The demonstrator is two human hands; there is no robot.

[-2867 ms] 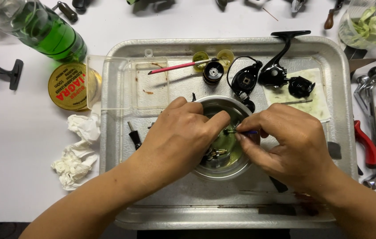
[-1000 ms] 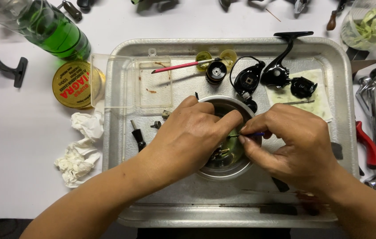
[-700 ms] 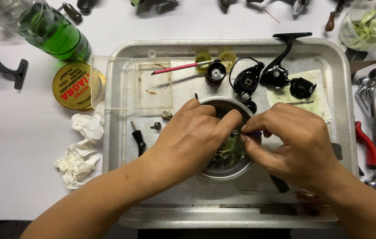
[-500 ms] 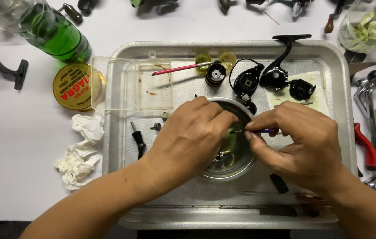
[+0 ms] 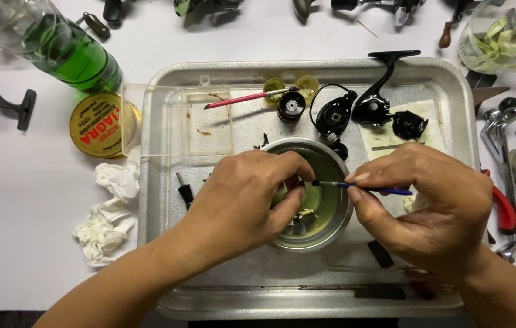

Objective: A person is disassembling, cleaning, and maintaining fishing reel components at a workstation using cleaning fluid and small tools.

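a large metal tray (image 5: pixel 167 109) is sitting on the white table (image 5: pixel 21 243), filling the middle of the view. at the tray's centre a round metal bowl (image 5: pixel 337 228) is holding greenish liquid.

the left hand (image 5: pixel 240 203) is coming in from 7 o'clock and arching over the bowl's 9 o'clock side, its fingertips pressed together around a small dark part (image 5: pixel 297 182) above the liquid; how tightly is hard to tell. the right hand (image 5: pixel 431 209) is entering from 4 o'clock, thumb and forefinger pinching a thin blue-handled brush (image 5: pixel 367 187), whose tip is reaching toward 9 o'clock and touching the small part.

compared with half a second ago, the right hand is sitting further toward 3 o'clock, so more of the brush shaft is showing, and the left fingers are lying a little lower over the bowl.

at the tray's 12 o'clock, black reel parts (image 5: pixel 355 112) and a pink brush (image 5: pixel 246 98) are lying. off the tray at 10 o'clock a green bottle (image 5: pixel 70 58) is lying beside a yellow tin (image 5: pixel 97 124); crumpled tissue (image 5: pixel 103 222) is sitting at 9 o'clock.
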